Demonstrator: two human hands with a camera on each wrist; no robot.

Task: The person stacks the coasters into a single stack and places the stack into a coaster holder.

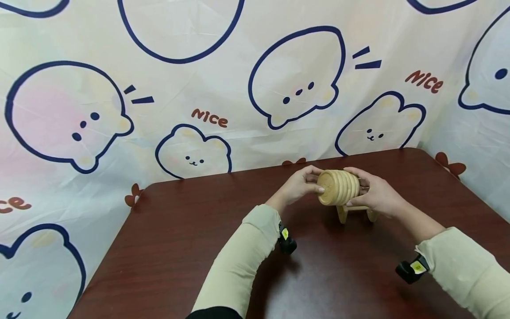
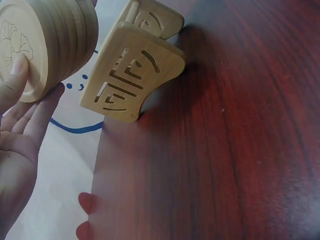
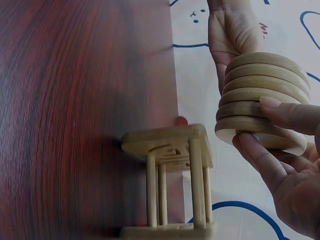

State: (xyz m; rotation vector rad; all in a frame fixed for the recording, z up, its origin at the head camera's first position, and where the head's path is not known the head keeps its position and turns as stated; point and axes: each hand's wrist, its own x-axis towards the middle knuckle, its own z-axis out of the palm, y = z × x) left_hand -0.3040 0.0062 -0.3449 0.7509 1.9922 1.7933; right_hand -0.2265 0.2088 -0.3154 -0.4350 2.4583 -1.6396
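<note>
Several round wooden coasters, stacked face to face, are held on edge between both hands above the table. My left hand grips the left end, its thumb on the outer coaster's face, which bears an engraved leaf-like pattern in the left wrist view. At the other end, my right hand holds the stack with thumb and fingers around the rim. Just below the coasters stands a wooden rack with cut-out side panels, joined by round bars in the right wrist view.
The dark reddish-brown table has its far edge against a pale curtain printed with cartoon animals. A black wrist camera is strapped to the left wrist, another camera to the right.
</note>
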